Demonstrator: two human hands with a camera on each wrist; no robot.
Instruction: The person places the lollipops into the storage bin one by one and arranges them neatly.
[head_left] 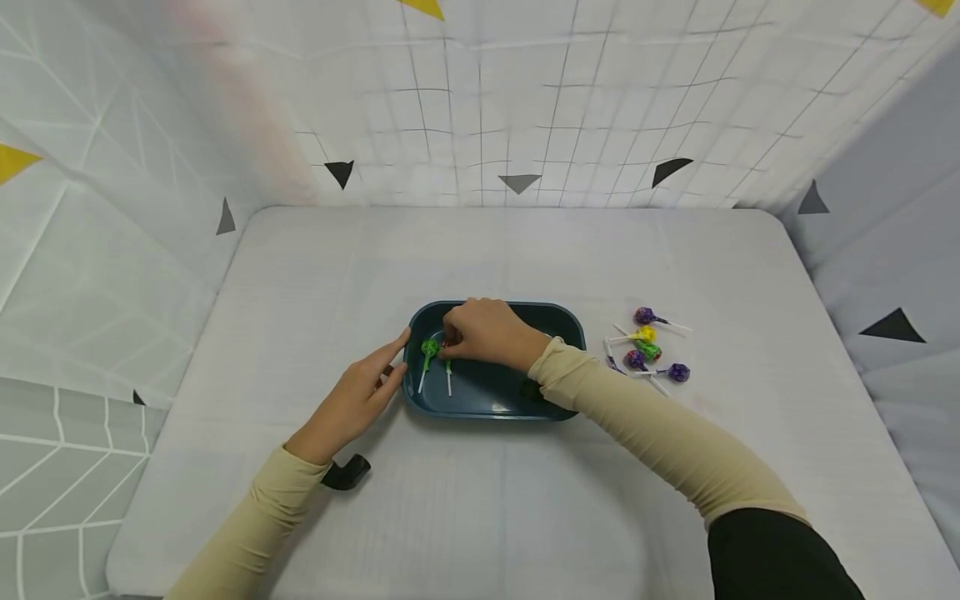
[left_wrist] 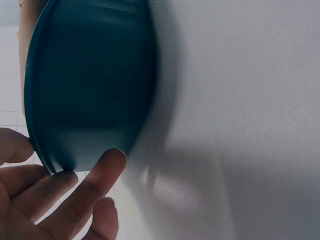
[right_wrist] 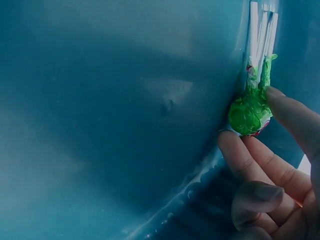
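Note:
A dark teal tray (head_left: 491, 408) stands on the white table. My left hand (head_left: 360, 398) is at its left end, fairly straight fingers touching the outside wall and rim; the left wrist view shows those fingertips (left_wrist: 114, 159) against the tray. Inside the left part of the tray, my right hand (head_left: 487, 333) pinches a lollipop (right_wrist: 250, 116) in a green wrapper, thumb on one side and fingers on the other. Its white stick (head_left: 450, 385) shows below the hand, while its head is mostly covered. Just left of it lies another green lollipop (head_left: 430, 348).
Right of the tray lies a loose group of lollipops, among them a purple one (head_left: 678, 372), a yellow one (head_left: 648, 333) and a green one (head_left: 649, 351). A black object (head_left: 347, 472) shows by the left wrist. White cloth walls (head_left: 517, 108) border the table.

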